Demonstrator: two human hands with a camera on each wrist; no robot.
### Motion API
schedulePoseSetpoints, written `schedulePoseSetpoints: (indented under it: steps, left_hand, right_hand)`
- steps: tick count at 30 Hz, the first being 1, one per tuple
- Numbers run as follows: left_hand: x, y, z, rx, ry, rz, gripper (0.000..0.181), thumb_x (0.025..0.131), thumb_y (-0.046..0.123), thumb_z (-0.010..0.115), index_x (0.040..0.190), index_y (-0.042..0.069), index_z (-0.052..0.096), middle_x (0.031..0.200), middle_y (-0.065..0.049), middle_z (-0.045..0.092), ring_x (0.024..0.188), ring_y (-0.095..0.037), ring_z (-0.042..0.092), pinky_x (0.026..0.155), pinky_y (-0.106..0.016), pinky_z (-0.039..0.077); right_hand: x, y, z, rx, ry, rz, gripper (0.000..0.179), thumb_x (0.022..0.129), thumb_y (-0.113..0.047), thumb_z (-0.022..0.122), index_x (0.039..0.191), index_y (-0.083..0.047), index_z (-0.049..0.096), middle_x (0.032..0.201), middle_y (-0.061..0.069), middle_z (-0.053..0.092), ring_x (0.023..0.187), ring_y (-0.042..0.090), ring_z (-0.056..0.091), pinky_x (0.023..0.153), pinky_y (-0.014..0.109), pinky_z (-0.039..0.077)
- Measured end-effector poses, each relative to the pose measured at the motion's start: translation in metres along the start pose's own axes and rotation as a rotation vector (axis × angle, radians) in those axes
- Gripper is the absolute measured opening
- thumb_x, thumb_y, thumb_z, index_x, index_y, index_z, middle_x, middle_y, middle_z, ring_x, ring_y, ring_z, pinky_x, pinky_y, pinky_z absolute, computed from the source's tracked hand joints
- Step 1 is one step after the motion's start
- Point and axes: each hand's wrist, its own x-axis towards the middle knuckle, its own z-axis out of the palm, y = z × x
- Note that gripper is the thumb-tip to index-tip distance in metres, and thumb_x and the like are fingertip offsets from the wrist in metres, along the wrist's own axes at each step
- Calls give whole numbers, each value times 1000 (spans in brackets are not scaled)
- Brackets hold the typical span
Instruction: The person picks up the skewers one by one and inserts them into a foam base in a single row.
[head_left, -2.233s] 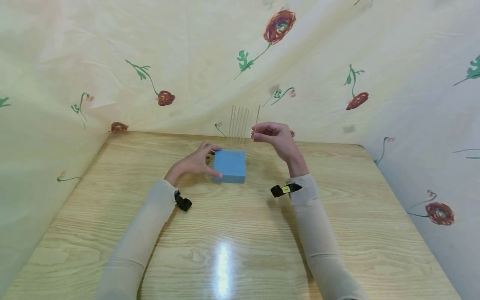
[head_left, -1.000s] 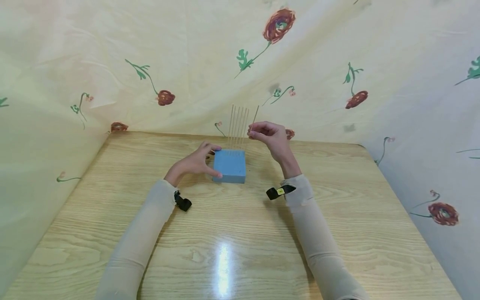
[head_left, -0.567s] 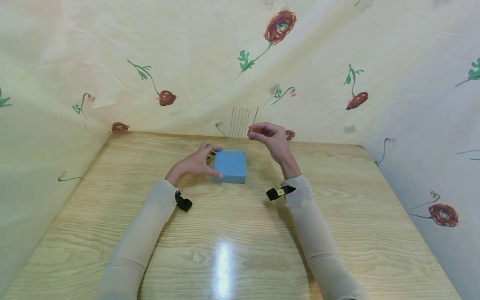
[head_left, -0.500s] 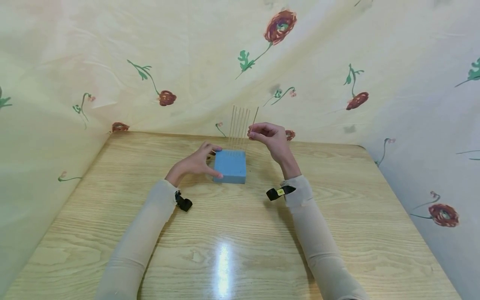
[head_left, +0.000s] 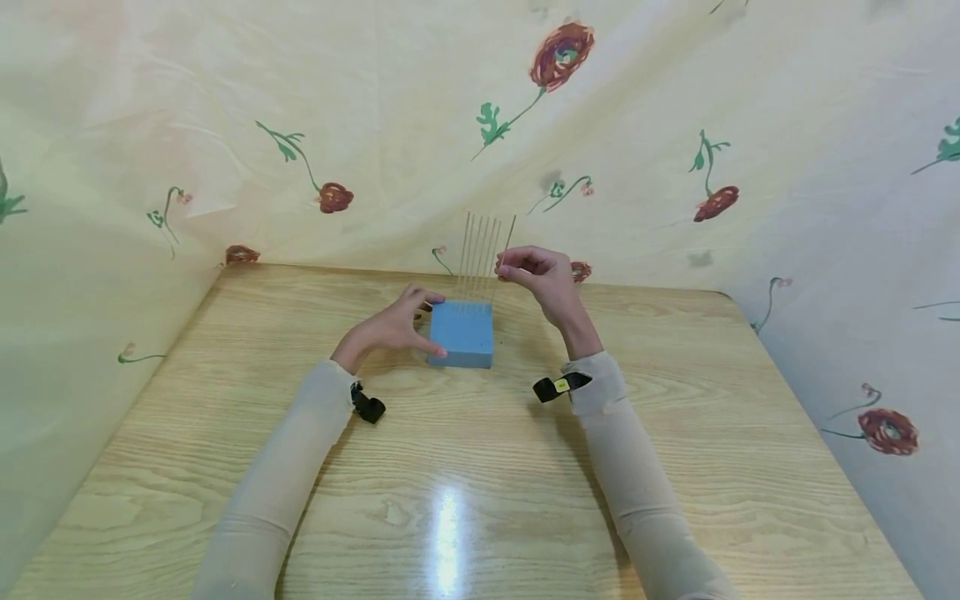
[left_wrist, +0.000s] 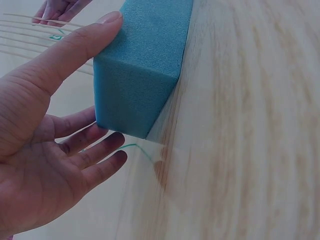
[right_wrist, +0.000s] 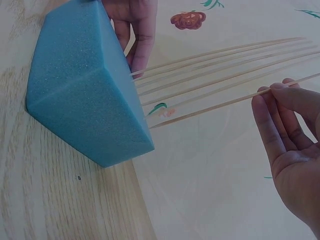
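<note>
A blue foam block [head_left: 461,333] lies on the table with several thin wooden skewers [right_wrist: 200,87] standing in a row along the far part of its top. My left hand [head_left: 390,323] grips the block's left end, the thumb on the near face and fingers at the back; the left wrist view shows some fingers off the foam. With thumb and fingertips, my right hand [right_wrist: 295,145] pinches another skewer [right_wrist: 215,108] partway up. This skewer leans slightly right, and its lower tip meets the top near the right end of the row. Whether it has entered the foam I cannot tell.
A wood-grain table [head_left: 450,450] spreads around the block. Cloth with printed flowers [head_left: 375,142] hangs behind and at both sides, close beyond the skewers. A tiny dark speck [right_wrist: 78,177] lies right of the block. Black straps [head_left: 367,407] sit on both wrists.
Compared with about two seconds ago, my right hand has moved slightly left, bringing the pinched skewer to the block, more tilted. During the last second both hands stay nearly still.
</note>
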Motion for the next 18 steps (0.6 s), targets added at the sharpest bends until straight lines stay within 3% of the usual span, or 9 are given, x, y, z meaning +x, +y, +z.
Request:
schedulePoseSetpoints:
  steps: [6, 12, 18]
  left_hand:
    - [1, -2, 1, 1, 4, -3, 91, 82, 27, 88, 155, 9, 36, 149, -16, 29, 139, -36, 36, 115, -57, 36]
    - [1, -2, 1, 1, 1, -9, 91, 82, 28, 88, 155, 9, 36, 150, -16, 28, 140, -37, 36, 115, -57, 37]
    - [1, -2, 1, 3, 1, -8, 91, 82, 28, 88, 155, 9, 36, 151, -16, 27, 140, -36, 35, 115, -57, 36]
  right_hand:
    - [0, -1, 1, 1, -1, -2, 11, 93, 2, 71, 103, 5, 74, 102, 9, 74, 88, 16, 71, 82, 30, 61]
    - [0, -2, 1, -15, 6, -2, 9, 93, 2, 72, 101, 2, 76, 102, 10, 74, 87, 15, 71, 84, 37, 61]
    - [0, -3, 3, -10, 6, -2, 11, 92, 3, 71, 102, 6, 74, 98, 5, 74, 87, 15, 71, 81, 30, 61]
